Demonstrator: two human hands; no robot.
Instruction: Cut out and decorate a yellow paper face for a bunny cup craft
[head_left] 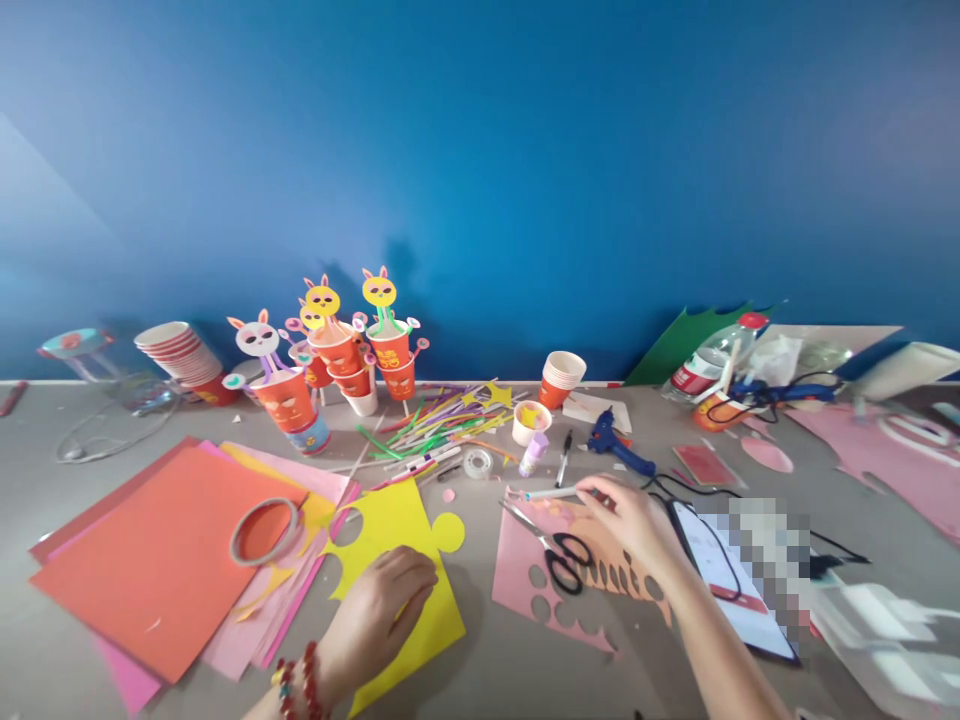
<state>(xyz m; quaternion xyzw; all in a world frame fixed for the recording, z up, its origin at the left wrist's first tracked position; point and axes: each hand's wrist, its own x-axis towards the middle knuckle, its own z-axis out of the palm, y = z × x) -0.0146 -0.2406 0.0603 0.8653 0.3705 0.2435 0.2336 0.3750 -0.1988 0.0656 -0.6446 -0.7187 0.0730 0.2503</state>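
My left hand (386, 605) is closed above a yellow paper sheet (439, 650), with fingers curled downward; anything inside them is hidden. A cut yellow disc (448, 532) lies at the sheet's right edge. My right hand (622, 515) pinches the end of a thin, pale, pen-like stick (551, 493) that points left. Below it, black-handled scissors (564, 562) lie partly spread on pink paper (514, 560) and orange paper (645, 580) with holes cut out.
Paper-cup figures with bunny heads (285, 405) stand at the back left. Coloured sheets (172, 560) carry a tape roll (264, 530). Pipe cleaners (442, 425), a glue stick (534, 453), a blue glue gun (619, 440) and a phone (727, 580) lie around. A cable runs at right.
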